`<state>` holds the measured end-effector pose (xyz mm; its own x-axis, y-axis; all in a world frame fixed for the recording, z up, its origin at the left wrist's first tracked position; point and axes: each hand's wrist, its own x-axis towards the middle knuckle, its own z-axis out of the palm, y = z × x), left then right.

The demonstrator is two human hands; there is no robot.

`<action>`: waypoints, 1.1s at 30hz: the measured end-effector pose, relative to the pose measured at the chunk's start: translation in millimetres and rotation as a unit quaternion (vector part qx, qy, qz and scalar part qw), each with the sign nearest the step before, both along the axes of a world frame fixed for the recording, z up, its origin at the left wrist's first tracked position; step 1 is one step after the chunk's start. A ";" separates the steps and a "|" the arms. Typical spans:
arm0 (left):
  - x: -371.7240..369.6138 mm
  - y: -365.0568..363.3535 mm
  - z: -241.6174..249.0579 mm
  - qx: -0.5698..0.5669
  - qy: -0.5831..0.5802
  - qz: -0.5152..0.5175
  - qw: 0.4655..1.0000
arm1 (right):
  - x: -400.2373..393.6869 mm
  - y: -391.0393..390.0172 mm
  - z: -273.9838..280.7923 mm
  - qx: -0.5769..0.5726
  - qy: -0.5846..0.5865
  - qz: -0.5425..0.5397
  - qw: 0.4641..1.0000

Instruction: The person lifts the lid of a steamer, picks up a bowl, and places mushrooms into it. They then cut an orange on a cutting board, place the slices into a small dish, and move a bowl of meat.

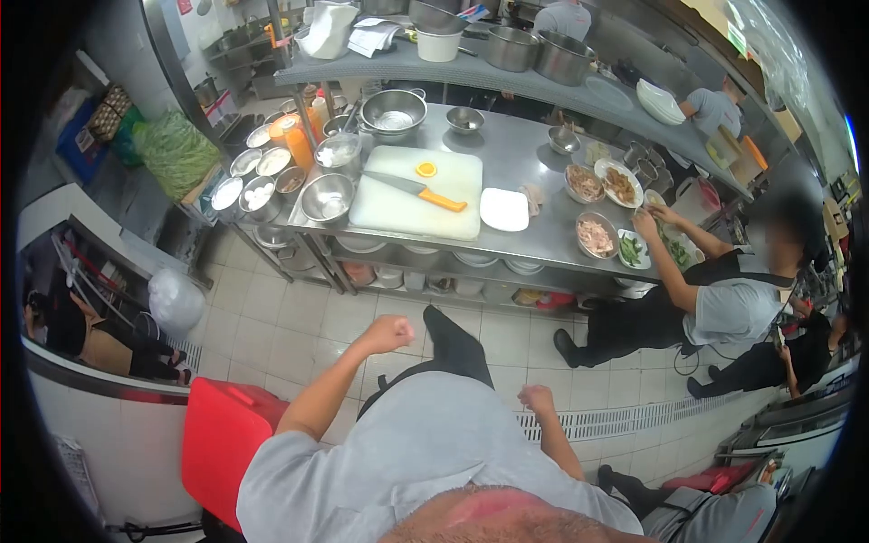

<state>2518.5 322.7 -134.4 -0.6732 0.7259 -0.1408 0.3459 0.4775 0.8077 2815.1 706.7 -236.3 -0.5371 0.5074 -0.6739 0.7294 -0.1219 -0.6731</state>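
My left hand [387,334] is held out over the floor in a loose fist, with nothing seen in it. Lower down on the other side, my right hand [539,399] hangs beside my body, its fingers curled and seemingly holding nothing. Neither touches the steel counter [529,163] in front of me. On that counter lies a white cutting board [376,215]. A knife with an orange handle [444,200] rests across it, below a cut orange half [426,169]. A white square plate [504,210] sits just right of the board, touching a crumpled cloth [534,201].
Metal bowls [327,197], sauce bottles [297,145] and small containers crowd the counter's left end. At right, a co-worker [733,303] handles food near a bowl of meat [596,235]. A red chair [226,443] stands behind me at left. Pots [512,49] line the shelf above.
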 end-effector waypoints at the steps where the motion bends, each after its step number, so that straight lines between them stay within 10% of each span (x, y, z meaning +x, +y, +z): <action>1: -3.3 -24.3 2.6 0.007 -0.021 0.034 0.999 | 2.3 -5.3 -3.7 -0.003 -0.012 -0.008 1.000; 3: -4.8 -67.7 11.4 0.018 -0.110 0.091 0.990 | 7.7 -18.5 -23.4 -0.010 -0.035 -0.021 0.999; 4: -4.7 -85.1 15.9 0.021 -0.155 0.119 0.980 | 14.6 -18.7 -44.6 0.112 -0.042 0.154 0.981; 8: -3.6 -123.9 20.3 0.019 -0.233 0.152 0.960 | 39.6 -25.0 -116.2 0.398 -0.115 0.671 0.614; 19: -60.2 -45.0 46.9 0.064 -0.119 0.063 0.989 | 16.9 -34.6 -115.7 0.160 -0.091 0.473 0.862; 23: -89.4 -15.2 97.9 0.060 -0.104 0.061 0.991 | -45.6 1.6 -135.9 0.100 -0.072 0.518 0.847; 25: -106.2 -7.2 101.8 0.092 -0.112 0.076 0.987 | -82.7 4.8 -114.5 0.068 -0.200 0.364 0.907; 33: -144.5 23.6 147.9 0.087 -0.062 0.056 0.993 | -183.3 42.6 -97.3 0.029 -0.081 0.170 0.982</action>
